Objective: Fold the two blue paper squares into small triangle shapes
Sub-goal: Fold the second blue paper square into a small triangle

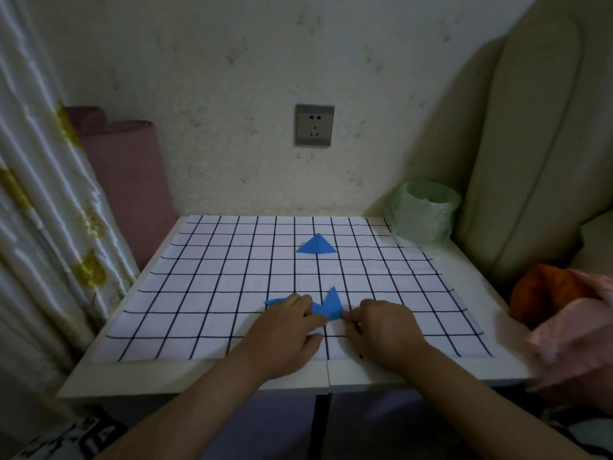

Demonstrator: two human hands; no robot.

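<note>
Blue paper (332, 303) is lying on grid mat (215, 293), near front. Left hand (288, 327) is pressing its left part flat, fingers straight. Folded triangle (316, 245) is sitting farther back, apart. Right hand (381, 327) is pinching its right corner, flap tilting up.

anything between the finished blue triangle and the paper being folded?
Nothing: only bare grid cloth separates the finished triangle from the half-folded paper, per the head view.

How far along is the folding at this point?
Done: one folded triangle lies alone farther back on the grid mat. In hand: the left hand presses the second blue paper while the right hand pinches its raised flap. Left: finishing that fold.
</note>
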